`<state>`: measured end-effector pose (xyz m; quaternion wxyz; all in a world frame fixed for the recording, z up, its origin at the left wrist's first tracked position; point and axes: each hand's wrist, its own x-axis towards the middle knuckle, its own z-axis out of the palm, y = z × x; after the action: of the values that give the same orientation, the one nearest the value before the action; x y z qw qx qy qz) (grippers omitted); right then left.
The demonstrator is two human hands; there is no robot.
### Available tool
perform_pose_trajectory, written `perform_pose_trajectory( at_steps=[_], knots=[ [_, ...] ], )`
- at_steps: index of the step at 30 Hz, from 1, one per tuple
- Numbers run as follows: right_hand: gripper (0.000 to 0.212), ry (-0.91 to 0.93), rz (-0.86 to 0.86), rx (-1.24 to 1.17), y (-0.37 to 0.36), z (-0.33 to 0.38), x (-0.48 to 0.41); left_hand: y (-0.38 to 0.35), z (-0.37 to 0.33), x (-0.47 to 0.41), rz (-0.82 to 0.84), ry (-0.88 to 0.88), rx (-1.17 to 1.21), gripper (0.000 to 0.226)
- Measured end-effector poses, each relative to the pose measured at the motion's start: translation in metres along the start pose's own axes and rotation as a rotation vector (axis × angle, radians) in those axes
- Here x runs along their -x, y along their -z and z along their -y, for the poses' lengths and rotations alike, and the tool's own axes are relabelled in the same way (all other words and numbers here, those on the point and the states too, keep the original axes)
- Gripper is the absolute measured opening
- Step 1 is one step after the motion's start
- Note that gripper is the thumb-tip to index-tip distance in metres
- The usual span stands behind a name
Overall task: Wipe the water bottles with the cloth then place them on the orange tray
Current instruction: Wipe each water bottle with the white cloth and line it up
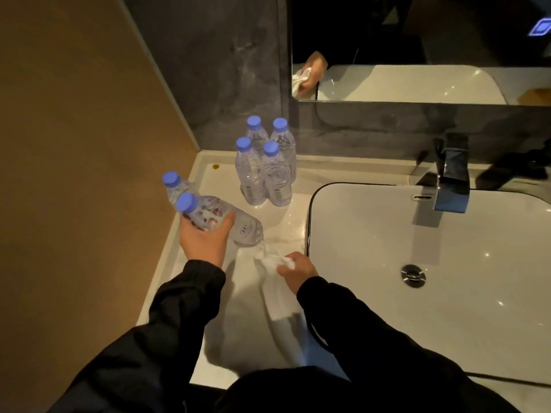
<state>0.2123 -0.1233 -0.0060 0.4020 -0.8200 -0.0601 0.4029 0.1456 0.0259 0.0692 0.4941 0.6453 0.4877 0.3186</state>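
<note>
My left hand [205, 238] grips a clear water bottle [238, 223] with a blue cap, tilted with the cap up and to the left and its base low over the counter. My right hand [298, 268] is closed on a white cloth [274, 281] that touches the bottle's base and trails down toward the counter's front edge. Another blue-capped bottle [174, 186] stands just behind the held one, partly hidden by it. Several more bottles [265, 165] stand upright in a cluster at the back of the counter. No orange tray is in view.
The pale counter [220, 305] meets a tan wall on the left and a dark wall behind. A white sink basin [417, 263] with a chrome tap [451, 177] and drain fills the right side. A mirror [417, 49] hangs above. Water drops lie beside the basin.
</note>
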Motion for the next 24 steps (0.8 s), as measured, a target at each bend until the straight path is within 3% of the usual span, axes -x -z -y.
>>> perform_pose_trajectory(
  at_steps=[6, 12, 16, 18, 19, 22, 24],
  knots=[
    [0.032, 0.127, 0.02, -0.071, -0.009, 0.012, 0.009, 0.053, 0.018, 0.03, 0.072, 0.088, -0.061, 0.033],
    [0.032, 0.279, 0.079, 0.117, -0.028, 0.022, 0.028, 0.047, 0.043, 0.045, -0.024, 0.374, 0.033, 0.041],
    [0.023, 0.589, -0.103, 0.28, -0.043, 0.017, 0.044, 0.05, 0.061, 0.033, -0.165, 0.538, 0.134, 0.053],
    [0.017, 0.484, 0.053, 0.273, -0.046, 0.015, 0.042, 0.054, 0.058, 0.037, -0.18, 0.582, 0.101, 0.053],
    [0.024, 0.462, 0.09, 0.291, -0.045, 0.017, 0.038, 0.054, 0.054, 0.041, -0.172, 0.579, 0.083, 0.05],
    [0.022, 0.383, 0.091, 0.467, -0.043, 0.023, 0.029, 0.054, 0.055, 0.045, -0.161, 0.589, 0.121, 0.045],
    [0.03, 0.323, 0.117, 0.452, -0.035, 0.021, 0.019, 0.054, 0.056, 0.046, -0.172, 0.598, 0.177, 0.038]
  ],
)
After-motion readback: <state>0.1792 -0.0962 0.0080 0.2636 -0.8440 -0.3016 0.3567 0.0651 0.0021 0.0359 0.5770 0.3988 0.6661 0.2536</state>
